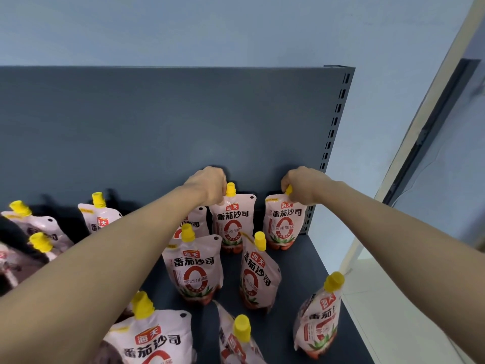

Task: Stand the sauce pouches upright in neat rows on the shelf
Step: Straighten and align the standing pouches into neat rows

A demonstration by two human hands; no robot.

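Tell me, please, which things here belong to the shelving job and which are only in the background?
Belong to the job: left hand, gripping the middle pouch; right hand, pinching the cap of the corner pouch; other pouches; shelf.
Only background: back panel; slotted upright; blue wall; white frame.

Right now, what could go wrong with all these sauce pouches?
The front-right pouch leans close to the open edge of the shelf; a bump might tip it off. The forearm of the left hand passes above the yellow cap of the middle pouch, so pulling back could knock it over. The right hand pinches the corner pouch only by its cap; it may slump when released.
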